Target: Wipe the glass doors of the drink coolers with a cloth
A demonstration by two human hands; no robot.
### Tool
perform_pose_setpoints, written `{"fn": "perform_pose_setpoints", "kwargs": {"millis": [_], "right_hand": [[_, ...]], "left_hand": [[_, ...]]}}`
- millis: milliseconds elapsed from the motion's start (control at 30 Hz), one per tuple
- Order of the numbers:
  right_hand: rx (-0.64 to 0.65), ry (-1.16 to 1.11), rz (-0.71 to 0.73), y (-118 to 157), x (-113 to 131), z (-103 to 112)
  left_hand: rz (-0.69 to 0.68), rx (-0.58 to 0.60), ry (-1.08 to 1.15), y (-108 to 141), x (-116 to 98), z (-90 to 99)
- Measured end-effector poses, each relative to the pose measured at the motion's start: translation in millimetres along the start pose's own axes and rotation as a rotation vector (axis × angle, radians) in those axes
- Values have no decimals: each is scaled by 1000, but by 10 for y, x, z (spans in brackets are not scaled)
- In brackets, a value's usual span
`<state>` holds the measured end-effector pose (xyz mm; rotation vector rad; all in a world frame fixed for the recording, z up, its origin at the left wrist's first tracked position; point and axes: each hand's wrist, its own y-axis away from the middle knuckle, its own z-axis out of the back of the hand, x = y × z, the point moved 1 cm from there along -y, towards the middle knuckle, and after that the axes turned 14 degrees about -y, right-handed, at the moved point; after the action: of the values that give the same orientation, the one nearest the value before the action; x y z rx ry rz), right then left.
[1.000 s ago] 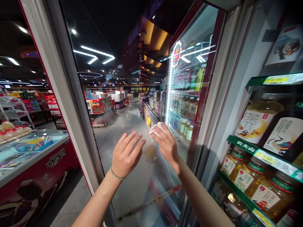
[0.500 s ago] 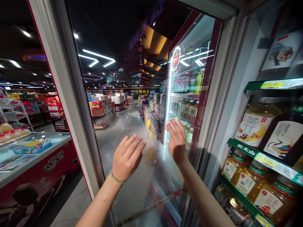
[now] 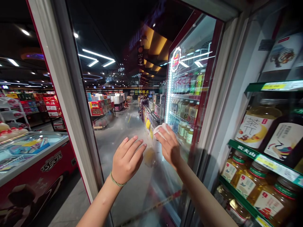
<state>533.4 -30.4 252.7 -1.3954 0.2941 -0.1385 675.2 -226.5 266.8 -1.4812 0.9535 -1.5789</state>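
Observation:
A framed glass door (image 3: 127, 75) of a drinks fridge stands open before me, and shop aisles show through it or as reflections. My right hand (image 3: 170, 148) presses a crumpled white tissue or cloth (image 3: 158, 129) against the pane, right of the middle. Most of that cloth hides behind the fingers. To its left, my left hand (image 3: 127, 157) is raised by the glass with the fingers stretched out and nothing in it; whether it touches the pane I cannot tell. A thin green band (image 3: 117, 183) circles the left wrist.
Bottled drinks (image 3: 254, 124) stand on green-edged shelves (image 3: 272, 162) close on the right. A red chest freezer (image 3: 33, 186) is at the lower left, beyond the door's metal frame (image 3: 59, 94). A lit drinks cabinet (image 3: 184, 94) shows in the glass.
My right hand has moved left and slightly down across the glass with the white cloth, closer to my left hand. My left hand has hardly moved.

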Motion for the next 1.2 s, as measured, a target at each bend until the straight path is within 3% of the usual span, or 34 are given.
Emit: {"fn": "perform_pose_setpoints", "kwargs": {"millis": [67, 200, 267, 367, 400, 533, 567, 733, 867, 900, 1000, 1067, 1200], "right_hand": [[15, 11, 69, -77, 27, 22], [-237, 64, -51, -106, 21, 117], [-175, 67, -38, -50, 36, 123], [49, 68, 124, -33, 43, 106], [45, 68, 151, -54, 25, 114], [-273, 39, 46, -118, -95, 203], [-301, 35, 16, -104, -117, 221], [-104, 45, 83, -70, -217, 297], [-341, 43, 22, -143, -356, 434], [-341, 52, 20, -138, -369, 451], [-150, 82, 83, -59, -366, 443], [-100, 80, 89, 7, -375, 429], [-427, 69, -190, 135, -406, 414]], "left_hand": [[6, -3, 3, 2, 3, -3], [17, -20, 8, 5, -3, -9], [18, -18, 6, 7, -8, -11], [6, -9, 3, 13, -5, -14], [2, -8, 4, 15, -2, -15], [6, -18, 12, 17, -2, -18], [8, -20, 9, 14, -9, -18], [8, -1, -54, -5, -49, -26], [10, 3, -87, -14, -58, -33], [9, 7, -93, -15, -60, -34], [5, 17, -91, -15, -66, -33], [7, 18, -87, -15, -68, -30], [18, 7, -94, -15, -64, -27]]}}
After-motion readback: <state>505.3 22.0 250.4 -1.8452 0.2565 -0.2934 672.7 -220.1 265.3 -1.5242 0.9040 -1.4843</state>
